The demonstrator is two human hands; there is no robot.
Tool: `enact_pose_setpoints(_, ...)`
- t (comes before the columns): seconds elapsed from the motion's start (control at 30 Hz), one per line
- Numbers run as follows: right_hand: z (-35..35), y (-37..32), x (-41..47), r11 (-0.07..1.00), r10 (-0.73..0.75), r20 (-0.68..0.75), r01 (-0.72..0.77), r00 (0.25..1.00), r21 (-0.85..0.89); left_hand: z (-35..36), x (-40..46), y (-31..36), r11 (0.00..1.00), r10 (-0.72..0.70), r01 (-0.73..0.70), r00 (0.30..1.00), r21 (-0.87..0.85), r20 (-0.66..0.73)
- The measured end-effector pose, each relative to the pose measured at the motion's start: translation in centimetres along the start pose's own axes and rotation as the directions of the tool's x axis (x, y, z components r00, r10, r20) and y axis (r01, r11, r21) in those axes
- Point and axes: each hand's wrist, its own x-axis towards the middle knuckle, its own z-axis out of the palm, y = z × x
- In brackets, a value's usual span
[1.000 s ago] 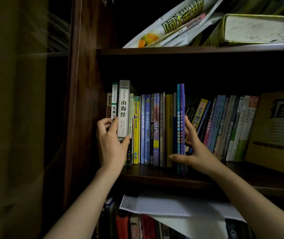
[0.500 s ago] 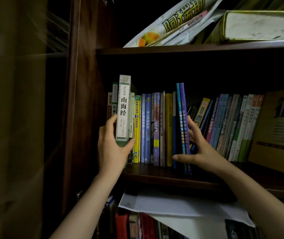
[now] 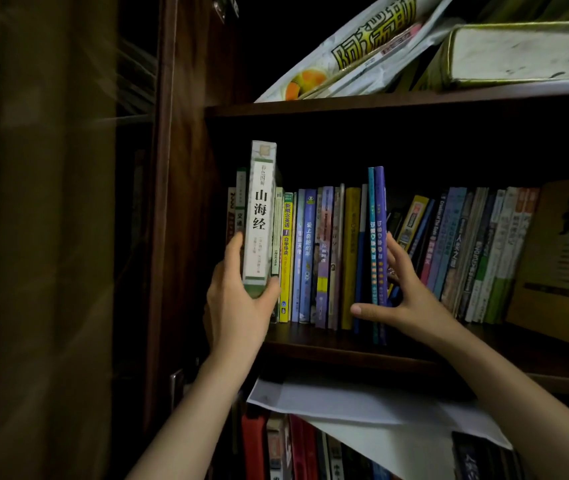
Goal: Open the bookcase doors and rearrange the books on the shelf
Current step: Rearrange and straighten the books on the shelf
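Dark wood frames the middle shelf (image 3: 345, 344), where I see a row of upright books, with more leaning at the right. My left hand (image 3: 238, 303) grips the white-spined book (image 3: 259, 216), lifted clear of the shelf at the row's left end. My right hand (image 3: 411, 299) pinches two tall blue books (image 3: 377, 237) between thumb and fingers mid-row.

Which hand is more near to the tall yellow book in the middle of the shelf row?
Right. The right hand is just right of the yellow book, holding two thin blue books. The left hand grips a white book at the row's left end.
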Motion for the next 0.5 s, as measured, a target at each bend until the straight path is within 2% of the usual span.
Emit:
enact_pose_setpoints(0.1,-0.2,0.0,-0.1,1.000,-0.003,-0.009,0.003,1.000,0.009,-0.1,-0.1,0.4,0.999,-0.026,0.027,0.999,-0.034,0.032)
enact_pose_setpoints(0.3,-0.1,0.5,0.3,1.000,-0.016,-0.002,0.016,1.000,-0.025,-2.4,-1.5,2.1,0.998,0.032,-0.034,0.998,-0.044,-0.051)
enact_pose_setpoints(0.5,-0.3,-0.6,-0.5,0.998,-0.009,-0.037,0.011,0.999,0.059,-5.9,-3.6,3.4,0.989,0.077,-0.090,0.991,-0.119,-0.106)
